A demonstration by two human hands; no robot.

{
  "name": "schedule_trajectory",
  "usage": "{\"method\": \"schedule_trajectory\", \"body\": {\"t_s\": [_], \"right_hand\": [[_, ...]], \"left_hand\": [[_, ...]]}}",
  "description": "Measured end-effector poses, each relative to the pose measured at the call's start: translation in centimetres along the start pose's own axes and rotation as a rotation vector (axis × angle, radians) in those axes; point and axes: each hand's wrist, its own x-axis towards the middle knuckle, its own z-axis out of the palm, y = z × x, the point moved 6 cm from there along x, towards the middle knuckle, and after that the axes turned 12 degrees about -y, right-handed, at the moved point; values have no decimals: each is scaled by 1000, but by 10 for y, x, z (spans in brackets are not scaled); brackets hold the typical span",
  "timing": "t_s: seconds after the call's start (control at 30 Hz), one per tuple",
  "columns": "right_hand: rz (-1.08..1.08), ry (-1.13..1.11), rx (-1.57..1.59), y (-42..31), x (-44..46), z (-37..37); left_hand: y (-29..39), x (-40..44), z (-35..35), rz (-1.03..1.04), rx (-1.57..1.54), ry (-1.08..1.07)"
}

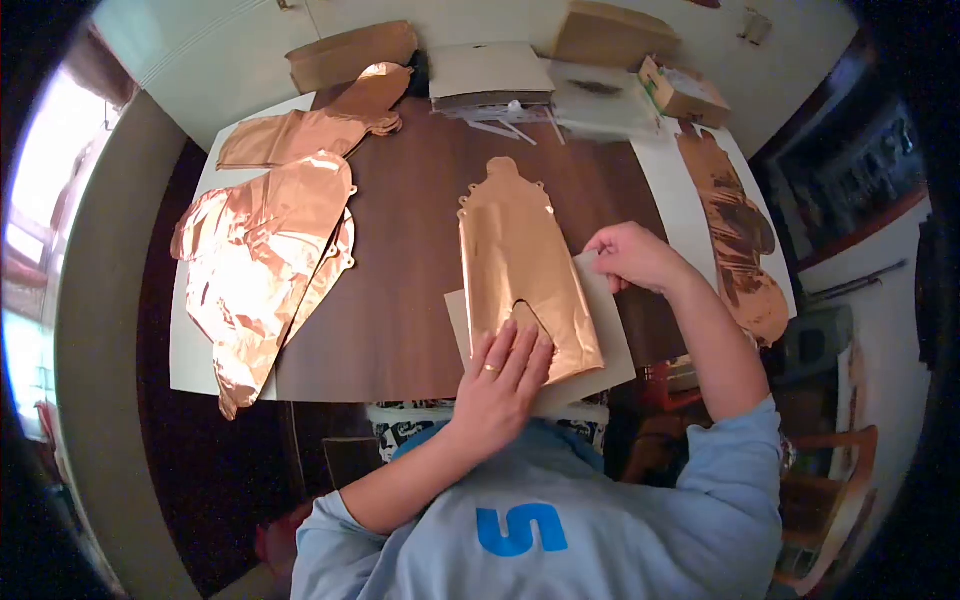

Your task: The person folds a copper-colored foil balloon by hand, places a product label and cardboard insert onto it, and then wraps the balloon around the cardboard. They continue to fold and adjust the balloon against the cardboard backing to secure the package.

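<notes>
A folded rose-gold foil balloon (515, 250) lies in front of me, its narrow tabbed end pointing away. Beneath it is a pale card sheet (612, 320), jutting out at the right and lower left. My left hand (503, 375) rests on the near end of the foil, fingers stretched flat beside a dark curved edge. At the sheet's upper right corner, my right hand (628, 257) is closed in a pinch on the card.
Larger foil balloons (260, 240) lie flat at the left, with more foil (320, 125) behind them. A foil strip (728, 220) lies at the right. Along the back stand a brown carton (355, 55), a white box (490, 75), clear plastic bags (600, 95) and a small box (685, 95).
</notes>
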Motion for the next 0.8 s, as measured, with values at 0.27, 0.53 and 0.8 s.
{"method": "schedule_trajectory", "body": {"t_s": [0.27,0.53,0.8], "right_hand": [[-123,332,-294,-9,-14,6],[-581,543,-695,-61,-76,94],[-564,147,-972,-60,-15,151]], "left_hand": [[3,0,-10,71,-267,-150],[-66,-33,-48,-217,-311,84],[-63,-52,-44,-369,-481,99]]}}
